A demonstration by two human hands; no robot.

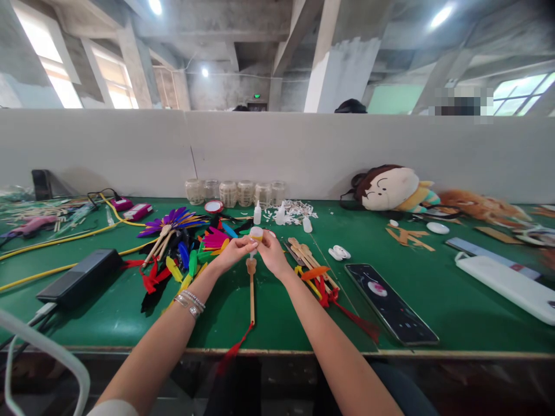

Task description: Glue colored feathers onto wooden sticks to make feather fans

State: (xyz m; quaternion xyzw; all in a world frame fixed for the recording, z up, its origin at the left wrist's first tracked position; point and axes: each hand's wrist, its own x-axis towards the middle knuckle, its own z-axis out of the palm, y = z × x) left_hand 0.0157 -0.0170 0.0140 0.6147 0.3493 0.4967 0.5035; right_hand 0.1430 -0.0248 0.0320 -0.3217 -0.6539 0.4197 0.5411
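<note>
Pinching a small bottle: left hand and right hand meet around it, mid-worktop. Grip: both clamped on the bottle, one from each side. Bottle looks nozzle-down, just over the wide far end of a wooden stick; can't tell if tip touches wood. Two-hand hold probably there to steady the tip over that end. Stick points near-far, in line with the body, likely so both forearms come in evenly. Its red tassel hangs over the near edge, which I'd guess leaves the wood lying flatter.

Edges: near edge runs just past the stick's near end. White partition bounds the far side, glass jars lined up in front of it. Standing bottles sit just far of the hands, probably for easy reach, so little room that way. Left is tight: loose feathers crowd the forearm, black box further left. Right: bundle of sticks beside the forearm, then phone close to the near edge. Best room: green stretch right of the phone.
</note>
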